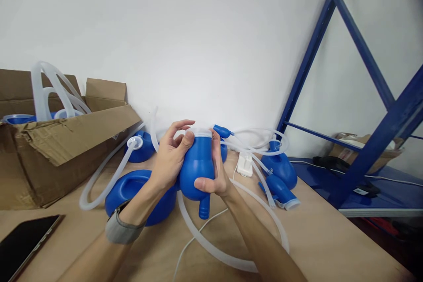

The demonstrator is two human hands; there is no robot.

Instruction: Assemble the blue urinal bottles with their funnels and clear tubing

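Note:
A blue plastic funnel cup [198, 163] is held up in front of me, its pale translucent rim [199, 132] at the top and a short spout [204, 208] pointing down. My left hand [172, 152] grips its left side, thumb on the neck just under the rim. Around the right side and lower bulb closes my right hand [216, 174], thumb across the front. Behind my left forearm lies a large blue plastic bottle [161, 207], partly hidden. A thick clear hose [214, 246] curves over the table below both hands.
At left stands an open cardboard box [76, 141] with hoses and blue parts; a black tablet [26, 242] lies nearer. Another blue bottle [280, 167], a small blue funnel [280, 191] and a white plug adapter [245, 164] sit right. A blue metal shelf frame [317, 48] borders the table.

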